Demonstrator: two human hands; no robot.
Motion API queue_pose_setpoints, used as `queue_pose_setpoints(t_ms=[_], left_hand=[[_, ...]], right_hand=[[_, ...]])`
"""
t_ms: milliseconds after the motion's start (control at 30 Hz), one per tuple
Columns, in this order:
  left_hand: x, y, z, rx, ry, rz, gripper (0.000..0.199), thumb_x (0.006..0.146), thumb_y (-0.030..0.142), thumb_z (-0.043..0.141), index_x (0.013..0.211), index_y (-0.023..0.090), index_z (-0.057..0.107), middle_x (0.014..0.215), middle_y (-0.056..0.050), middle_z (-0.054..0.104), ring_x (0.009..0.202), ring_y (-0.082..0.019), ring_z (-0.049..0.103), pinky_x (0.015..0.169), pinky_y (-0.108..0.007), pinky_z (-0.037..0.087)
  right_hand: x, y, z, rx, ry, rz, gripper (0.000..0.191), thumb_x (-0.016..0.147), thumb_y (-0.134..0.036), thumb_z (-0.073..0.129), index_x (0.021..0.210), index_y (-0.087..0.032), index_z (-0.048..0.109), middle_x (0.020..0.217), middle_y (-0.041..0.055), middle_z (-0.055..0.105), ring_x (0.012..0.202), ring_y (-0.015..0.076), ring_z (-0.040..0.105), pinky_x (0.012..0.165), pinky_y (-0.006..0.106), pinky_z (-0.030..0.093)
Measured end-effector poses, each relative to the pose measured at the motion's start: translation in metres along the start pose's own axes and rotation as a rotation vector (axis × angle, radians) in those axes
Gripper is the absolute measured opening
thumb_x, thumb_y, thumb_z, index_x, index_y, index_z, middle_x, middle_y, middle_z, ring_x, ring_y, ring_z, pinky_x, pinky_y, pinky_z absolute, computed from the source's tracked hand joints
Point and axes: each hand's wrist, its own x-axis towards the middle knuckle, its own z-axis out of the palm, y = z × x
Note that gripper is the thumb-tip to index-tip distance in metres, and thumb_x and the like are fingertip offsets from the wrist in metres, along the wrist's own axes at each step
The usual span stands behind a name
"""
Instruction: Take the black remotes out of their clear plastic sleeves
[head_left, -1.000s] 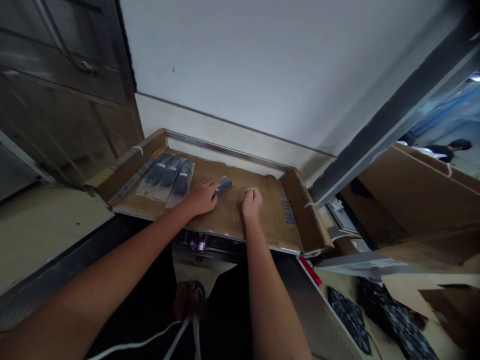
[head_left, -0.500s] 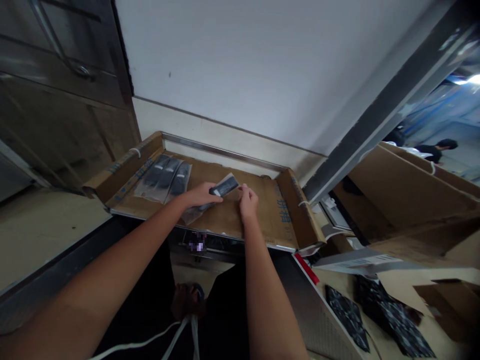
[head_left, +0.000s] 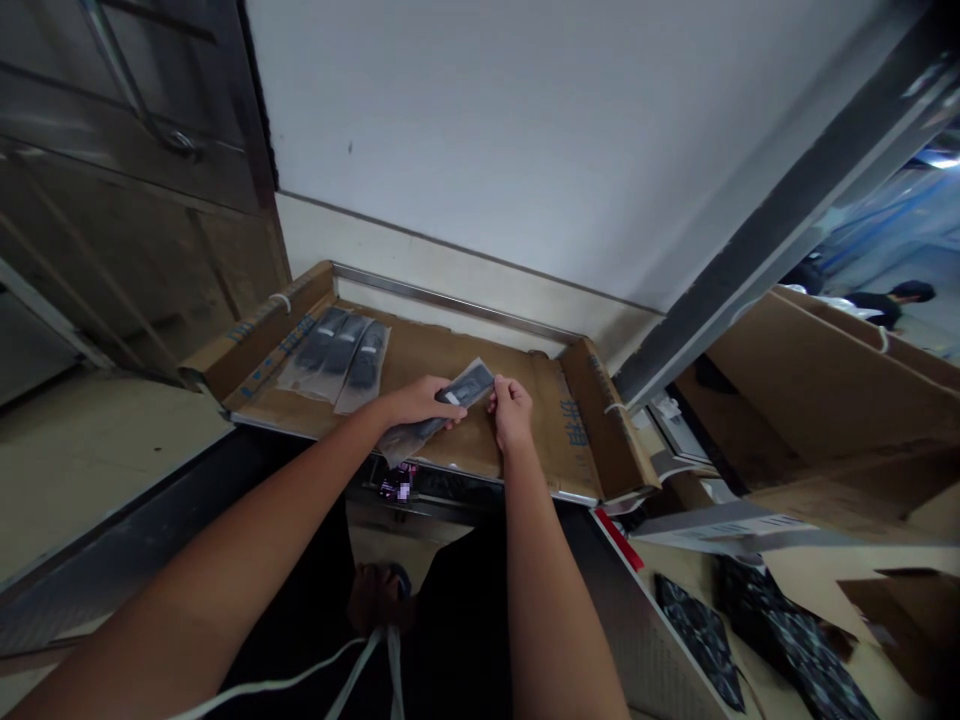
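- While the left hand (head_left: 424, 402) grips the bag (head_left: 472, 382) over the middle of the tabletop (head_left: 427, 335), the right hand (head_left: 512, 410) pinches its far end.
- Three packets (head_left: 342, 345) lie at the tabletop's left end.
- A carton (head_left: 825, 390) stands right of the tabletop.

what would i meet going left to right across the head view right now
Door handle, left cardboard flap, three bagged dark items, held bagged item, right hand, right cardboard flap, large cardboard box.
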Motion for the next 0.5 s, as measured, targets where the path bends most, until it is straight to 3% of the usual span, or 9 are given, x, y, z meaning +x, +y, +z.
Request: queue_pose_setpoints(t_ms=[133,367,500], left_hand=[[-0.0015,0.0041,0.0014,-0.063,0.003,-0.059,0.032,0.073,0.038,0.079,0.089,0.014,0.065,0.081,-0.006,0.072,0.067,-0.015,0.066,0.065,-0.028,0.051],[-0.0017,0.0028,0.0003,-0.075,-0.01,-0.044,0.037,0.073,0.039,0.079,0.095,0.013,0.064,0.085,-0.006,0.072,0.068,-0.015,0.066,0.065,-0.028,0.051],[0.0019,-0.0026,-0.0029,-0.006,0.016,-0.015,0.042,0.072,0.04,0.079,0.102,0.014,0.066,0.093,-0.006,0.073,0.081,-0.017,0.067,0.074,-0.028,0.049]], right_hand=[[-0.0001,0.0026,0.0005,-0.049,0.052,0.005,0.036,0.082,-0.049,0.062,0.063,-0.021,0.049,0.049,-0.0083,0.045,0.042,0.0081,0.037,0.042,0.023,0.029],[-0.0004,-0.0012,0.0042,-0.031,0.124,0.026,0.029,0.082,-0.04,0.056,0.061,-0.024,0.044,0.046,-0.0082,0.044,0.042,0.01,0.038,0.042,0.024,0.031],[0.0019,0.0003,0.0024,-0.021,0.265,0.013,0.025,0.083,-0.04,0.05,0.064,-0.024,0.044,0.049,-0.0077,0.045,0.045,0.0111,0.042,0.044,0.023,0.035]])
